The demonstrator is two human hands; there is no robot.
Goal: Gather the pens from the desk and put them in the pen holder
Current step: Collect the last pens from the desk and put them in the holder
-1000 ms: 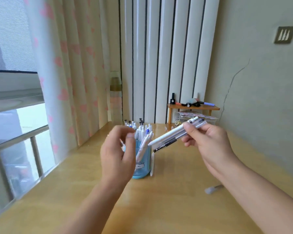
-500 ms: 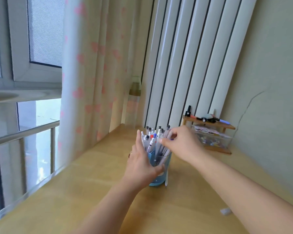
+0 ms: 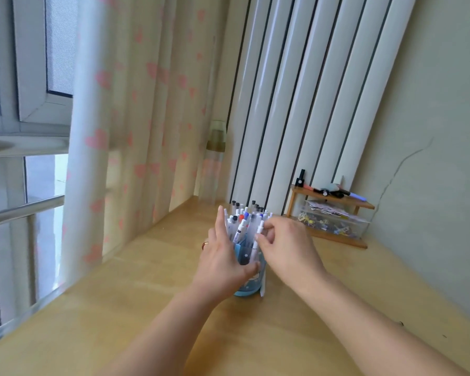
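While the right hand (image 3: 288,248) pinches the top of a white pen (image 3: 259,234) standing in the blue pen holder (image 3: 248,283), the left hand (image 3: 223,256) steadies the holder's left side, fingers straight, thumb across the near wall. Pens like this look light, stiff and smooth, best gripped on the upper barrel. Another pen (image 3: 263,283) leans outside the holder's right wall on the counter (image 3: 147,308); farther right stands a small wooden shelf (image 3: 334,199).
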